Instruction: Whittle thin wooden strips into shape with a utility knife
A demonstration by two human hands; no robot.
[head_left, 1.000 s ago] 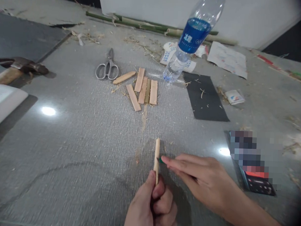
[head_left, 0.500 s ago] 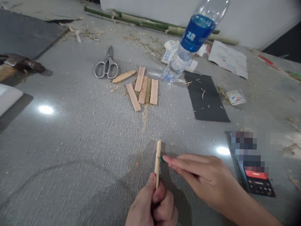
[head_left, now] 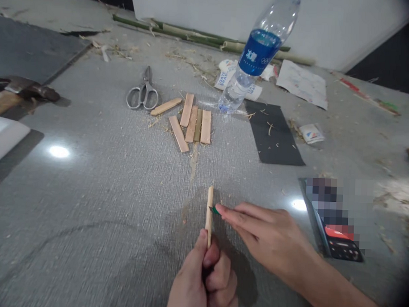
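My left hand (head_left: 207,274) is closed around the lower end of a narrow pale bamboo strip (head_left: 209,212), which points away from me. From the right, my right hand (head_left: 269,232) pinches a small green-handled knife (head_left: 215,210); most of its handle is hidden by the fingers. Its short dark blade meets the right edge of the strip, a little above my left thumb. Beyond the hands, several flat bamboo pieces (head_left: 206,126) lie close together, with one pointed piece (head_left: 166,106) beside them.
Scissors (head_left: 142,93) lie behind the pieces; a hammer (head_left: 25,88) is at far left. A water bottle (head_left: 258,57) stands near a black sheet (head_left: 275,138). A phone (head_left: 342,243) lies to the right. Green bamboo poles (head_left: 188,34) run along the back, among scattered shavings.
The view has shifted slightly, so most things sit a little further left. The blade stays at the strip's edge, and both hands keep their grips.
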